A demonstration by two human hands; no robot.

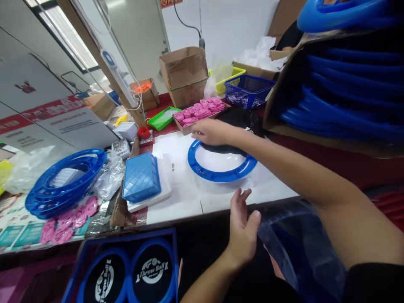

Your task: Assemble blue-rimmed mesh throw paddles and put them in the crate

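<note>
On the white work surface lies a blue plastic ring [221, 176], its far side covered by my right arm. My right hand [211, 131] is over the ring's far left edge, close to the pink pieces, with its fingers curled together; whatever may be between them is hidden. A piece of black material [225, 148] shows beneath that forearm, partly inside the ring. Below the ring, at the table's front edge, my left hand [242, 231] is raised with its fingers apart, holding nothing.
Pink pieces [202, 110] fill a shallow carton behind the ring. A blue basket [143, 176] stands left; stacked blue rings [66, 181] lie farther left. A carton of blue rings [347, 92] rises at right. Below, a blue crate [173, 252] holds black "Throw Ball" discs [153, 273].
</note>
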